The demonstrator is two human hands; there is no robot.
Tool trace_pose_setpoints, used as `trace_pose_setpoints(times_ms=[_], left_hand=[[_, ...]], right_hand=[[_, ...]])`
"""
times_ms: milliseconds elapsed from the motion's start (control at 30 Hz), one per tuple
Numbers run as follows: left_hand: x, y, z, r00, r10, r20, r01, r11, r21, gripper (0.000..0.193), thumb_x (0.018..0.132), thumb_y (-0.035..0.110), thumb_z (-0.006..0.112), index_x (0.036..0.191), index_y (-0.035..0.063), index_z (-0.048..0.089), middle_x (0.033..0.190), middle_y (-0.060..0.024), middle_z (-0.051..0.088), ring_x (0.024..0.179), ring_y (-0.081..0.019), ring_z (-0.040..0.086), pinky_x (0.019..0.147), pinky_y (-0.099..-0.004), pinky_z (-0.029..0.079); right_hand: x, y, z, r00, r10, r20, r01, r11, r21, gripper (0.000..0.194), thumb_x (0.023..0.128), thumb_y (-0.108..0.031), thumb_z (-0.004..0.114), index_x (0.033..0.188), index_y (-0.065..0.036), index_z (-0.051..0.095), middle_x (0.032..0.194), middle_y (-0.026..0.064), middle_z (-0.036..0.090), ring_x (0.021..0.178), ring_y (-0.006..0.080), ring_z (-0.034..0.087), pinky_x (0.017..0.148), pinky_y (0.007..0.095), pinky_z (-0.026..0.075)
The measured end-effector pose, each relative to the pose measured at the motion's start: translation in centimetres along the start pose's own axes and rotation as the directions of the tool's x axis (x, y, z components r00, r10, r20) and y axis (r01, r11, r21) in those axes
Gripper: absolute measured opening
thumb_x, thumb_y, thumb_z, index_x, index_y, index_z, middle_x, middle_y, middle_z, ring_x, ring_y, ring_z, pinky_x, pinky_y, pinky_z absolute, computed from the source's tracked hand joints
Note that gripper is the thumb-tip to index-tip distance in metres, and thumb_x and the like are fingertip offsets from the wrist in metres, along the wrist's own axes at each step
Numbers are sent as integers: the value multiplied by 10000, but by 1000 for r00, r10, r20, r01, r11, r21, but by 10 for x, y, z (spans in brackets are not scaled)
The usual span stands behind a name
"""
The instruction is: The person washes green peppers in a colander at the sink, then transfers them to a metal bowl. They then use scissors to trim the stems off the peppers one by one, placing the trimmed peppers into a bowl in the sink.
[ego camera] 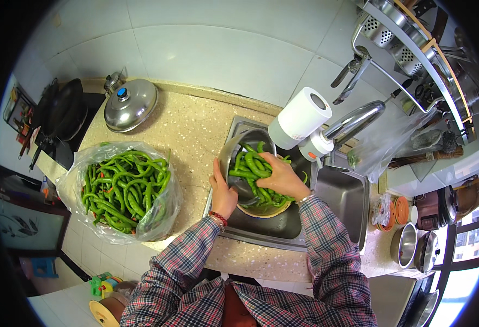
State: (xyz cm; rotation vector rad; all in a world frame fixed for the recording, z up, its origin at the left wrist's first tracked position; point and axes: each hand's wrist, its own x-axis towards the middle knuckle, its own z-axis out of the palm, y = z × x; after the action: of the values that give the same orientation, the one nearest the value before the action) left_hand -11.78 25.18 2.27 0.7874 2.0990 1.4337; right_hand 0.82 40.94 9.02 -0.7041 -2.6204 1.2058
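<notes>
My left hand point(224, 193) grips the near left rim of a tilted stainless steel bowl point(228, 157) over the left sink basin. Inside that bowl, my right hand point(284, 178) is closed around several green chili peppers point(249, 165). More green peppers lie below, in a second bowl with a yellowish rim point(264, 215) that stands in the basin, partly hidden by the steel bowl. On the counter to the left, a clear plastic bag point(173, 208) lies opened around a large heap of green peppers point(127, 188), with a few reddish bits among them.
A chrome faucet point(356, 118) with a white water filter point(300, 118) rises behind the sink point(341, 200). A steel lid point(131, 106) rests on the speckled counter point(190, 118). Woks point(65, 110) stand at far left; steel bowls point(404, 245) and orange baskets point(401, 210) are at right, beneath a utensil rack.
</notes>
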Motion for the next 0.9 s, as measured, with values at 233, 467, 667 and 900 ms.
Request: trace_pose_setpoints(times_ms=[233, 467, 667, 900], left_hand=[[-2, -2, -17, 919, -288, 268, 394, 678, -621, 880, 860, -114, 458, 1547, 242, 39, 1427, -183, 386, 1161, -377, 584, 736, -460, 639], [1, 4, -34, 839, -327, 435, 544, 509, -667, 734, 852, -104, 426, 1476, 192, 179, 1346, -202, 480, 1054, -378, 649, 743, -518, 644], [3, 6, -45, 816, -278, 507, 574, 490, -656, 565, 846, -84, 447, 1396, -13, 338, 1231, -234, 591, 986, -390, 687, 771, -510, 640], [8, 2, -57, 824, -315, 470, 566, 421, -709, 557, 829, -112, 413, 1373, -2, 356, 1243, -241, 563, 1033, -423, 662, 806, -580, 615]], right_hand=[[27, -4, 42, 990, -75, 123, 88, 990, -106, 809, 725, -231, 760, 1425, -95, 378, 1385, 184, 430, 1224, 453, 493, 1049, 477, 424], [32, -41, 35, 970, 91, 225, 33, 869, -494, 1001, 739, -424, 790, 1541, -197, 236, 1408, 209, 419, 1189, 480, 513, 988, 550, 414], [13, -69, -15, 950, -13, 312, 142, 907, -395, 934, 783, -462, 749, 1542, -164, 292, 1518, 243, 351, 1264, 453, 492, 1071, 505, 347], [-86, -7, -48, 942, 17, -334, 91, 947, 308, 230, 918, -62, 583, 1135, -14, 644, 1054, 151, 665, 998, 253, 661, 918, 309, 494]])
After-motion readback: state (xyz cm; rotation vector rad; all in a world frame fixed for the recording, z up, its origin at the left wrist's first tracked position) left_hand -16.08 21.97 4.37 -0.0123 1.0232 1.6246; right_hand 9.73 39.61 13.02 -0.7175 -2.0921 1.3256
